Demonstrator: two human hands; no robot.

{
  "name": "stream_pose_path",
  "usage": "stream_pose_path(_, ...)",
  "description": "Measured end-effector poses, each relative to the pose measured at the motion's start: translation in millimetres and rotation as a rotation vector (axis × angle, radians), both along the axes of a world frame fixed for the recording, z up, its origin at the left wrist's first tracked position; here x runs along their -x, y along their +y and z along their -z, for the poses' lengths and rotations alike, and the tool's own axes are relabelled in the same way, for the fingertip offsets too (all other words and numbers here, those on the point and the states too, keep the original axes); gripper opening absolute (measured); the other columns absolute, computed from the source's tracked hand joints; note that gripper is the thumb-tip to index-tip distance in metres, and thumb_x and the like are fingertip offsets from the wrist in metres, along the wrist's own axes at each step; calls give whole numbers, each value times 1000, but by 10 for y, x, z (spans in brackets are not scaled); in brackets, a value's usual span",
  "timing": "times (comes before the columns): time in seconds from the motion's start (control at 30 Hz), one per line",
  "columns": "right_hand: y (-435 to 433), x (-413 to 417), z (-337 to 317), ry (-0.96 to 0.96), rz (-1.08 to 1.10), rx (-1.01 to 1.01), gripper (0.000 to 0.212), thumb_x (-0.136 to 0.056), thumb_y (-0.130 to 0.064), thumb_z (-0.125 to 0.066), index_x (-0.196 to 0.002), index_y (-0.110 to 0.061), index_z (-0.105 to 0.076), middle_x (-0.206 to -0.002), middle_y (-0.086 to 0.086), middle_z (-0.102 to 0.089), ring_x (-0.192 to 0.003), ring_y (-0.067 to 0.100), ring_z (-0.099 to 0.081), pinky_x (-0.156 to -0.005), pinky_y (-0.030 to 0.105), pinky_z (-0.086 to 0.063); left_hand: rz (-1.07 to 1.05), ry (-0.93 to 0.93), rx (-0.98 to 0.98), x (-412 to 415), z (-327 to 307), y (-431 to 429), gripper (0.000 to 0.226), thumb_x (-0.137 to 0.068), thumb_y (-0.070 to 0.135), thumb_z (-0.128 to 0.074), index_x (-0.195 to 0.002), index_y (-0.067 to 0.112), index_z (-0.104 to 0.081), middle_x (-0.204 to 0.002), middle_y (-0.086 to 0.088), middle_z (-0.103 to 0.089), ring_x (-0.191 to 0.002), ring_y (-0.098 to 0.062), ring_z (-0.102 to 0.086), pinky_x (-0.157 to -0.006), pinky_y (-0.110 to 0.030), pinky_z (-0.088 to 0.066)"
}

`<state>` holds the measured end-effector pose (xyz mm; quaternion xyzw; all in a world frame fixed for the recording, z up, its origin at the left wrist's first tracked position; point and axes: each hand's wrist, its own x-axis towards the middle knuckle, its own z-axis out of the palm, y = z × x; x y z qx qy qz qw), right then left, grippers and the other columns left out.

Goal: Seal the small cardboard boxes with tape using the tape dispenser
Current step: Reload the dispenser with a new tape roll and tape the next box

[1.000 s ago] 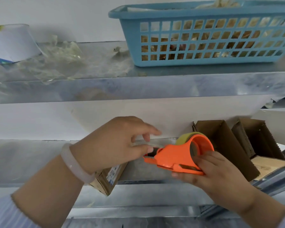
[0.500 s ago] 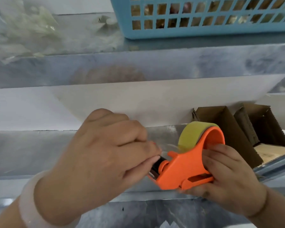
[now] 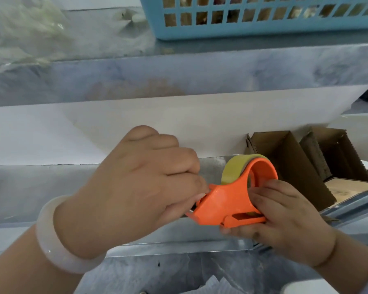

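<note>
My right hand [image 3: 285, 215] grips the orange tape dispenser [image 3: 227, 204] from the right, fingers over its ring and thumb under its base. A yellowish tape roll [image 3: 235, 168] sits in it. My left hand [image 3: 136, 187], with a white bangle on its wrist, is curled with its fingertips pinching the tape end at the dispenser's front. Whatever lies beneath that hand is hidden. Two open brown cardboard boxes [image 3: 285, 158] [image 3: 336, 153] stand on the shelf behind the dispenser to the right.
A metal shelf [image 3: 179, 73] above carries a blue plastic basket [image 3: 242, 28] and crumpled clear plastic [image 3: 26, 35]. The lower metal shelf [image 3: 30, 187] runs behind my hands. White paper scraps [image 3: 217, 285] lie in the bin-like space below.
The view has dropped and closed in. My left hand moved right onto the dispenser's front and curled tighter; the small box under it a second ago is out of sight. The dispenser tilted more upright.
</note>
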<state>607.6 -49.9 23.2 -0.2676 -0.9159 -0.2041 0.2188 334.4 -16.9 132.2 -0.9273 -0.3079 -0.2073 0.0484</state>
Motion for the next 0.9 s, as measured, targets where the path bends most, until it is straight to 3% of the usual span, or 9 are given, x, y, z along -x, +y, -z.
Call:
stream_pose_path(0.1, 25, 54, -35, 1, -14, 78, 62, -96, -20, -48, -149, -42, -27, -102, 6, -49, -86, 24, -52, -85, 40, -44, -40, 68, -27, 72, -6, 48, 13, -85, 30, -62, -81, 21, -70, -80, 4, -62, -72, -21, -53, -70, -33, -34)
stream_pose_path(0.2, 72, 137, -108, 20, -28, 276, 66, -92, -20, -53, -149, -43, -30, -86, 0, -58, -73, 22, -54, -78, 36, -48, -64, 37, 148, 238, 98, 222, 19, -89, 41, -57, -86, 32, -73, -83, 14, -66, -76, -10, -60, -69, -35, -47)
stream_pose_path(0.3, 132, 247, -221, 38, -61, 453, 58, -90, -27, -59, -144, -42, -42, -77, -8, -53, -76, 12, -50, -74, 24, -44, -171, -71, 382, 399, 217, 319, 19, -86, 46, -62, -86, 33, -76, -75, 24, -64, -80, 8, -57, -72, -12, -42)
stream_pose_path(0.37, 174, 311, -282, 85, -67, 547, 63, -84, -30, -63, -143, -42, -43, -75, -14, -50, -72, 5, -49, -71, 14, -39, -294, -144, 519, 498, 242, 338, 15, -85, 40, -71, -83, 27, -78, -72, 19, -65, -77, 7, -57, -68, -7, -39)
stream_pose_path(0.47, 231, 426, -368, 142, -82, 628, 67, -79, -33, -67, -142, -43, -45, -77, -18, -50, -69, 0, -50, -67, 14, -43, -444, -160, 654, 643, 233, 348, 23, -82, 41, -72, -72, 21, -75, -70, 3, -66, -65, -4, -56, -59, -14, -39)
stream_pose_path(0.57, 268, 582, -448, 213, -103, 693, 60, -82, -44, -67, -138, -47, -48, -75, -29, -46, -68, -12, -45, -66, 12, -45, -461, -147, 747, 804, 243, 322, 30, -78, 57, -70, -60, 32, -68, -64, 2, -63, -60, -6, -55, -54, -21, -38)
stream_pose_path(0.7, 250, 830, -389, 159, -130, 697, 59, -84, -58, -64, -139, -48, -46, -89, -20, -53, -85, -15, -51, -70, 17, -52, -341, -127, 844, 1085, 362, 233, 52, -65, 69, -56, -72, 18, -67, -80, -2, -63, -76, -14, -60, -72, -34, -46)
stream_pose_path(0.83, 171, 1048, -350, 128, -87, 743, 57, -87, -62, -59, -140, -56, -40, -80, -19, -59, -68, -4, -57, -63, 19, -52, -289, -199, 804, 1439, 611, 106, 33, -73, 62, -57, -86, 35, -70, -113, 25, -59, -112, 2, -52, -91, -10, -38)
stream_pose_path(0.9, 148, 1153, -323, 75, -49, 735, 54, -89, -65, -52, -141, -56, -37, -81, -20, -61, -68, -4, -58, -64, 17, -51, -349, -160, 730, 1597, 776, 113, 31, -77, 67, -54, -89, 44, -71, -134, 31, -47, -132, 5, -35, -108, -19, -28)
